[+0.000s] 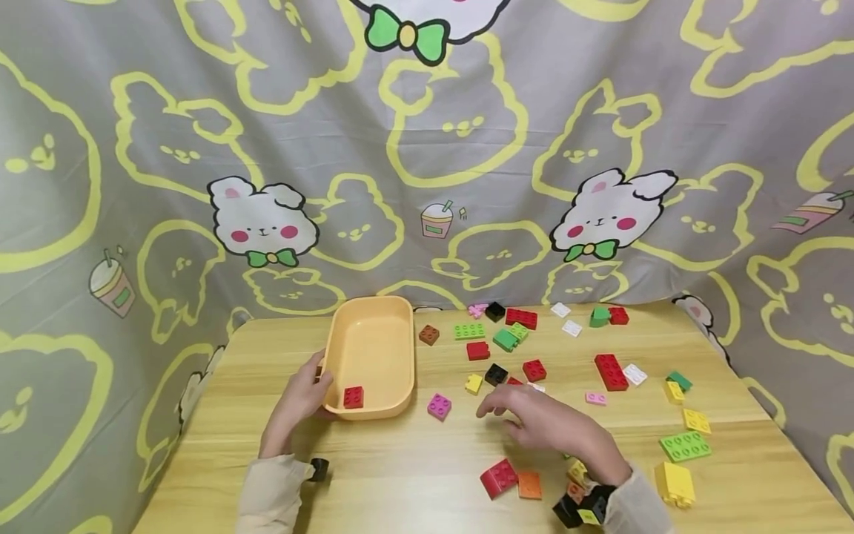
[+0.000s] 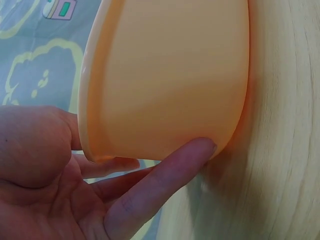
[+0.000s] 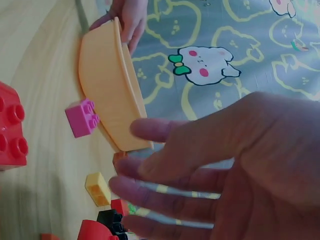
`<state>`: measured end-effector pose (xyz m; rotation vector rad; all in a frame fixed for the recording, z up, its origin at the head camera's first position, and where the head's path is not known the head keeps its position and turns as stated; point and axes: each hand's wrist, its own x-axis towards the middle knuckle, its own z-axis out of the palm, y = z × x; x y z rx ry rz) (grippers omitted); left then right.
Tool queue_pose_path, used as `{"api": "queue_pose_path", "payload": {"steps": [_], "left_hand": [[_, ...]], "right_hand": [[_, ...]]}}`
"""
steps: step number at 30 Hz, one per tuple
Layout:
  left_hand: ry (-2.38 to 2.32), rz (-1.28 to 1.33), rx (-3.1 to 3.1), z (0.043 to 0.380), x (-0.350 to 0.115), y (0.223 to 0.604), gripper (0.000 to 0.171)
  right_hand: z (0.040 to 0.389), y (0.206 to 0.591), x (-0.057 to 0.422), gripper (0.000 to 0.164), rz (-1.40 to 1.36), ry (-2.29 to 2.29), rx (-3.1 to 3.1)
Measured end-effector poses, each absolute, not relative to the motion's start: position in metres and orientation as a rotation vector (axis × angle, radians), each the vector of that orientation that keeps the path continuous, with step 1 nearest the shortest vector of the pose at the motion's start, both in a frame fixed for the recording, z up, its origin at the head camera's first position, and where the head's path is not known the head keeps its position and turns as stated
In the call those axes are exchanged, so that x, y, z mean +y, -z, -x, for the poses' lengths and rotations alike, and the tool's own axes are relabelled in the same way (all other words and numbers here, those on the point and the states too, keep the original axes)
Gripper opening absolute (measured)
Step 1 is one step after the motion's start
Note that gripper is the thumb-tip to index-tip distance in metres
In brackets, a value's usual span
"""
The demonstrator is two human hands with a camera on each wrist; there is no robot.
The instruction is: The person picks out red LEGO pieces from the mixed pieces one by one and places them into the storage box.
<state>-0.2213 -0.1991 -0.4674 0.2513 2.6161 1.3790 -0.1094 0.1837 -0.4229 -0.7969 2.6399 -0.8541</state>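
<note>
A shallow peach-orange plastic bin (image 1: 372,360) stands on the left half of the table, with a red toy brick (image 1: 353,397) in its near left corner. My left hand (image 1: 308,393) grips the bin at its near left side; in the left wrist view one finger (image 2: 165,185) lies along the outer wall and the thumb side is at the rim. My right hand (image 1: 534,417) hovers over the table with its fingers loosely spread and holds nothing. Left of its fingertips lies a magenta brick (image 1: 439,406). A yellow brick (image 1: 474,383) and a black brick (image 1: 496,374) lie just beyond them.
Several bricks are scattered behind and right of my right hand, among them a long red one (image 1: 611,372) and a lime one (image 1: 686,446). A dark red curved block (image 1: 499,478) and an orange one (image 1: 530,486) lie nearer. A patterned curtain (image 1: 427,148) encloses the table.
</note>
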Motion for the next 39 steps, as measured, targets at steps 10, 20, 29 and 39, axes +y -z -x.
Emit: {"api": "queue_pose_path", "payload": {"steps": [10, 20, 29, 39], "left_hand": [[-1.389, -0.22, 2.623, 0.219, -0.193, 0.469, 0.053], [-1.422, -0.19, 2.606, 0.219, -0.193, 0.47, 0.053], [-1.433, -0.17, 2.604, 0.219, -0.193, 0.47, 0.052], [-1.448, -0.168, 2.605, 0.217, -0.195, 0.469, 0.052]], "right_hand": [[0.086, 0.424, 0.167, 0.038, 0.644, 0.679, 2.464], [0.079, 0.44, 0.148, 0.046, 0.721, 0.477, 2.525], [0.083, 0.447, 0.144, 0.045, 0.642, 0.478, 2.543], [0.087, 0.448, 0.143, 0.044, 0.66, 0.517, 2.598]]}}
